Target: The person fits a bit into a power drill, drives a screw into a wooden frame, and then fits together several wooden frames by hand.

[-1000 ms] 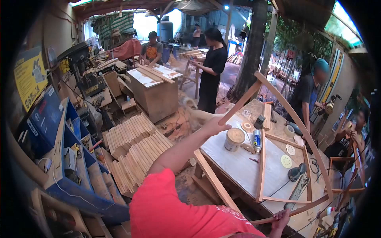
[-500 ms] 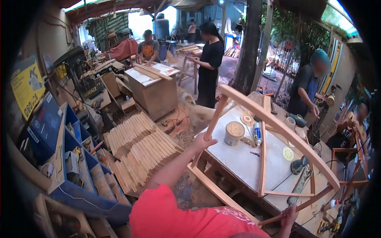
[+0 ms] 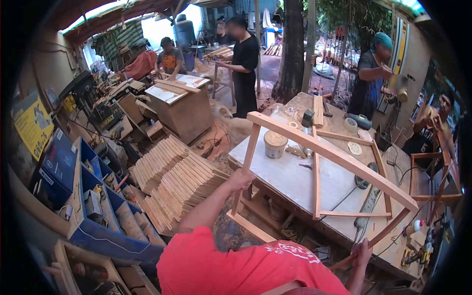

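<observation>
A rectangular frame of pale wooden bars (image 3: 334, 158) is held tilted in front of me, partly over the workbench edge. My left hand (image 3: 241, 180) is closed around its left side bar. Lower right, my right hand (image 3: 362, 252) is wrapped around the opposite side bar. Beyond it on the white-topped workbench (image 3: 339, 196) lies another wooden frame (image 3: 315, 184). A tub of tan paste (image 3: 275, 145) stands behind the held frame, beside a spray can (image 3: 307, 147) partly hidden by the top bar.
Stacked wooden strips (image 3: 182, 184) lie to the left, near a blue shelf unit (image 3: 123, 250) with tools. A cabinet (image 3: 184, 113) stands farther back with a person behind it. Other people work at the right, by a sander (image 3: 361, 178) and a yellow drill (image 3: 418, 256).
The held frame now sits lower and farther left in view, with my left hand still on it. The whole view has shifted. A person at the right has raised an arm.
</observation>
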Tool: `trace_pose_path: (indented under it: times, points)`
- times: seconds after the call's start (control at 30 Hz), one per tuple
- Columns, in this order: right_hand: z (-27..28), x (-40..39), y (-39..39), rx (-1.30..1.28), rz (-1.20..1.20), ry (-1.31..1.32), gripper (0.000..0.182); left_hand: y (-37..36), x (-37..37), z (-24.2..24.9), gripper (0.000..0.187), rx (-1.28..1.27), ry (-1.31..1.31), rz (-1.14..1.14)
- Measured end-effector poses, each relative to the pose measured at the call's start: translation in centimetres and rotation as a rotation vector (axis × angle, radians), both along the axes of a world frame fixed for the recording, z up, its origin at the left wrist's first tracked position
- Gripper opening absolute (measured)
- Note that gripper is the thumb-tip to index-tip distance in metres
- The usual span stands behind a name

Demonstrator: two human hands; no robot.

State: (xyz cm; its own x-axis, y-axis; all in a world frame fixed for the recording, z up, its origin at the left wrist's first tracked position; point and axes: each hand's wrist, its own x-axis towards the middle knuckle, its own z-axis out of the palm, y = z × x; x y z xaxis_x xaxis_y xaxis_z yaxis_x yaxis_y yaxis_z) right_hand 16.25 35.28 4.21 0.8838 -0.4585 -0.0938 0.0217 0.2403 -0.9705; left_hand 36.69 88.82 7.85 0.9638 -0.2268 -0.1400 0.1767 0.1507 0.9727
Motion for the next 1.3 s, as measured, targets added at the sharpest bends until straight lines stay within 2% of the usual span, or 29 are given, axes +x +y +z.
trace_pose_path:
  times: [0.03,0.1,0.17,0.23,0.3,0.37,0.43,0.53,0.67,0.77,0.8,0.83,0.9,0.93,0.97,1.0,1.03,1.07,1.13,1.17,1.23,1.27,1.3]
  points:
    - [-0.2,-0.3,-0.2,0.001,-0.001,0.002,0.030,-0.5,0.2,0.0,0.031,0.001,0.002,-0.001]
    - [-0.4,-0.7,-0.7,0.040,-0.036,0.042,0.032,-1.8,1.5,0.5,0.025,0.229,-0.003,0.033]
    - [-0.4,-0.8,-1.1,0.054,-0.052,0.041,0.031,-3.0,3.6,1.2,0.019,0.212,-0.082,0.010]
    - [0.1,-1.0,-1.2,0.065,-0.071,0.040,0.031,-5.3,5.4,4.4,0.031,0.150,-0.349,0.089]
    - [1.7,-1.0,-0.3,0.099,-0.083,-0.032,0.034,-7.1,7.2,9.0,0.061,0.129,-0.396,0.094]
    - [2.9,-0.8,0.6,0.117,-0.123,-0.042,0.033,-8.1,9.9,12.5,0.081,0.159,-0.511,-0.010]
    - [3.1,-0.8,0.5,0.133,-0.165,-0.056,0.032,-9.4,12.6,15.1,0.097,0.064,-0.484,-0.044]
    - [2.9,-0.2,0.7,0.212,-0.158,-0.114,0.032,-10.8,15.5,17.5,0.105,0.022,-0.553,-0.113]
    - [5.7,0.0,3.9,0.215,-0.219,-0.156,0.034,-11.3,16.3,20.5,0.110,0.108,-0.547,-0.086]
    - [5.9,-0.4,4.0,0.220,-0.228,-0.164,0.037,-11.3,16.2,21.3,0.114,0.052,-0.531,-0.108]
    - [5.9,-0.5,4.0,0.211,-0.216,-0.170,0.037,-11.4,15.7,21.4,0.106,0.097,-0.537,-0.077]
    - [6.1,-0.1,4.0,0.210,-0.211,-0.179,0.037,-11.2,15.3,21.8,0.106,0.097,-0.546,-0.073]
    - [5.8,-0.6,3.7,0.231,-0.242,-0.167,0.036,-10.6,13.3,21.4,0.083,0.323,-0.702,-0.149]
    - [4.9,-0.8,2.8,0.226,-0.213,-0.188,0.036,-10.2,13.6,19.6,0.061,0.346,-0.671,-0.105]
    - [5.0,-0.7,2.7,0.221,-0.202,-0.196,0.036,-9.5,13.0,18.2,0.051,0.387,-0.668,-0.063]
    - [5.3,-1.0,2.6,0.235,-0.215,-0.167,0.036,-8.7,12.5,16.5,0.046,0.467,-0.581,-0.076]
    - [5.6,-1.1,2.7,0.251,-0.230,-0.140,0.036,-8.0,12.9,13.3,0.042,0.501,-0.642,-0.034]
    - [5.7,-0.9,2.8,0.263,-0.276,-0.130,0.036,-7.1,12.8,10.8,0.040,0.579,-0.580,-0.043]
    - [6.0,-1.0,2.8,0.213,-0.259,-0.099,0.036,-7.1,9.8,9.0,0.041,0.484,-0.557,0.178]
    - [6.3,-0.6,2.8,0.166,-0.236,-0.078,0.035,-6.9,9.2,8.5,0.041,0.483,-0.563,0.180]
    - [5.9,-0.2,1.4,0.122,-0.227,-0.055,0.037,-6.2,7.9,6.9,0.036,0.408,-0.219,0.154]
    - [5.6,0.0,0.7,0.079,-0.222,-0.034,0.040,-5.5,7.7,6.0,0.036,0.407,-0.220,0.158]
    - [5.4,0.1,0.1,0.078,-0.218,-0.034,0.040,-4.7,7.4,4.9,0.035,0.339,-0.139,0.052]
